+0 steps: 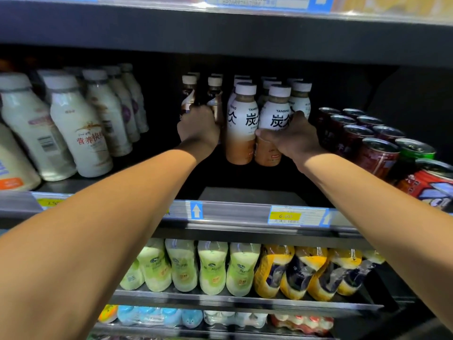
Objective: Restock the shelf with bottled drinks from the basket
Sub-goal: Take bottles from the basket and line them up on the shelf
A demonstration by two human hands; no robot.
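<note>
Two hands (pixel 245 133) grip coffee bottles (pixel 241 123) on the shelf (pixel 245 212).

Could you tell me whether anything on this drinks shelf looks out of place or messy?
Nothing looks spilled or damaged. The only gap is the bare front of the middle shelf: the coffee bottles stand well back from the edge, where the left hand and right hand grip them, while the neighbouring cans reach forward.

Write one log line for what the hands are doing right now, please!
left hand: grip on dark coffee bottle | right hand: grip on white-brown TANBING bottle | place: middle shelf | basket: not in view
</note>
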